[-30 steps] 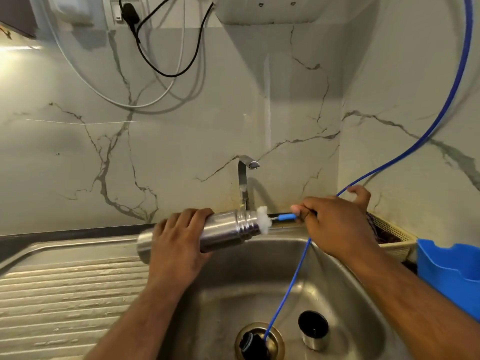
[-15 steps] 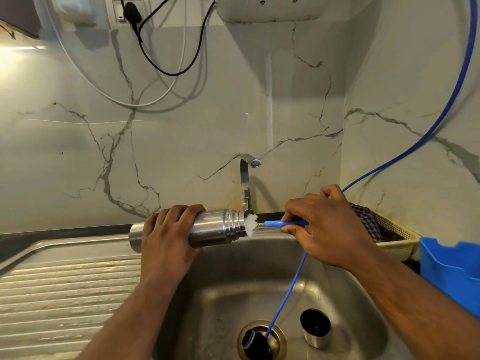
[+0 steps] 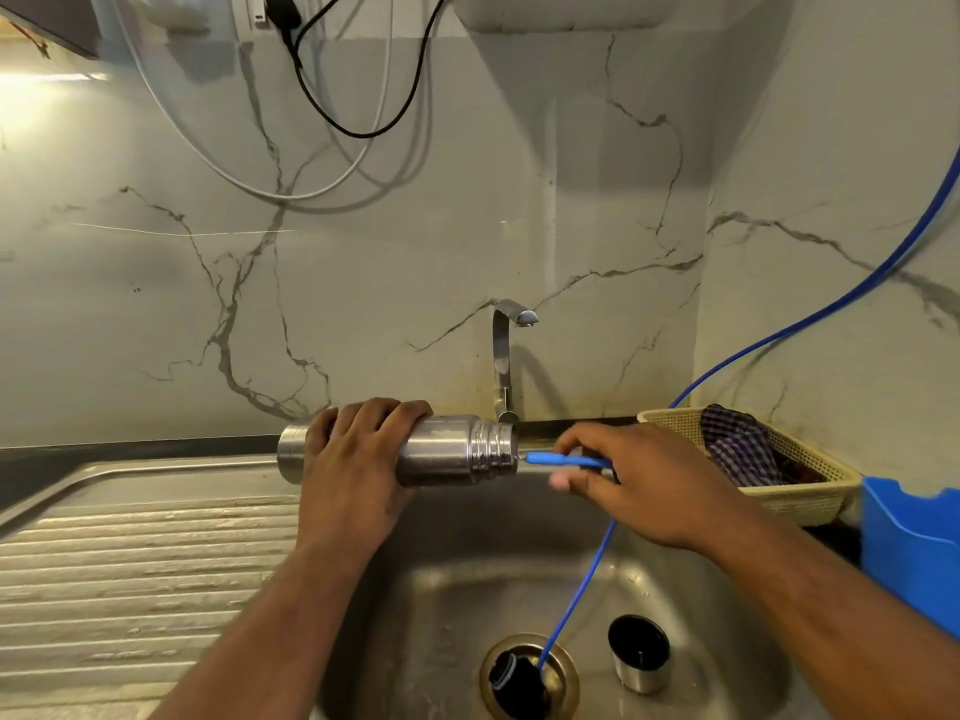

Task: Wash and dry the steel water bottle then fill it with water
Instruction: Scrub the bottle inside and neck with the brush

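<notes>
Gripping the cylindrical steel water bottle (image 3: 447, 452) in your left hand (image 3: 358, 459), you held it level over the steel sink basin (image 3: 441, 605), mouth pointing right. Your right hand (image 3: 644, 480) pinched the blue-handled brush (image 3: 563, 461), lined up along the bottle's long axis, its head hidden inside the mouth.

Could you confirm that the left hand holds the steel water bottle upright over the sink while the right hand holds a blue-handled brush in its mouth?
No: the head view shows the cylindrical steel water bottle held horizontal, not upright. The left hand grips it over the steel sink, and the right hand holds the blue-handled brush in its mouth.
</notes>
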Available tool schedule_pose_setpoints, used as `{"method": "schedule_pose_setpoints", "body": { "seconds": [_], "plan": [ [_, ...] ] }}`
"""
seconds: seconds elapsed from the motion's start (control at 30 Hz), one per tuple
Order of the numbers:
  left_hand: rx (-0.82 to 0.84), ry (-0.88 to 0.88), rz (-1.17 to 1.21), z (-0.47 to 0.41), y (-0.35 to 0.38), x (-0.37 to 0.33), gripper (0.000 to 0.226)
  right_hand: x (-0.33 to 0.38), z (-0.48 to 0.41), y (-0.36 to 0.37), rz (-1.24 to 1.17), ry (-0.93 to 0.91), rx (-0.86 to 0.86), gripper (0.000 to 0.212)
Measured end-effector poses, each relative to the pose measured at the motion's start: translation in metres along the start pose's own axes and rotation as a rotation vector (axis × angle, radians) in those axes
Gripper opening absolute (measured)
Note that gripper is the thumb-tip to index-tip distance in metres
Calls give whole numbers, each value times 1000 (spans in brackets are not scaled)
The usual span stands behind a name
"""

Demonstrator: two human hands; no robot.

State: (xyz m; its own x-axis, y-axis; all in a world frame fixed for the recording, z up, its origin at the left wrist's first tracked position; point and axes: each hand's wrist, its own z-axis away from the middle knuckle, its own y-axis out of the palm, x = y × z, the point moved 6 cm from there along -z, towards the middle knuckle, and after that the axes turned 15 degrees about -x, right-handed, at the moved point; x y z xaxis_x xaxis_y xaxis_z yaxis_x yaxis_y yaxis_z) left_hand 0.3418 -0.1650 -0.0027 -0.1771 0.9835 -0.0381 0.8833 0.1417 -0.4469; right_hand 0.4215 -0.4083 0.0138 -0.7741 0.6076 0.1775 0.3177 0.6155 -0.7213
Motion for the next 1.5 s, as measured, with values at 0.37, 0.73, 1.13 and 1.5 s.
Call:
{"method": "schedule_pose_setpoints", "body": {
  "seconds": [0.37, 0.73, 1.13, 1.5],
  "plan": [
    [-12, 28, 20, -4, -6, -5, 84, 18, -2, -11, 268, -239, -303, 30],
    [15, -44, -15, -3, -3, 6, 85, -3, -9, -50, 226, -158, -163, 40],
    [56, 9, 55, 0, -1, -13, 83, 21, -6, -28, 363, -194, -329, 18],
    [255, 89, 264, 10, 8, -35, 87, 0, -5, -31, 239, -283, -286, 39]
  ]
}}
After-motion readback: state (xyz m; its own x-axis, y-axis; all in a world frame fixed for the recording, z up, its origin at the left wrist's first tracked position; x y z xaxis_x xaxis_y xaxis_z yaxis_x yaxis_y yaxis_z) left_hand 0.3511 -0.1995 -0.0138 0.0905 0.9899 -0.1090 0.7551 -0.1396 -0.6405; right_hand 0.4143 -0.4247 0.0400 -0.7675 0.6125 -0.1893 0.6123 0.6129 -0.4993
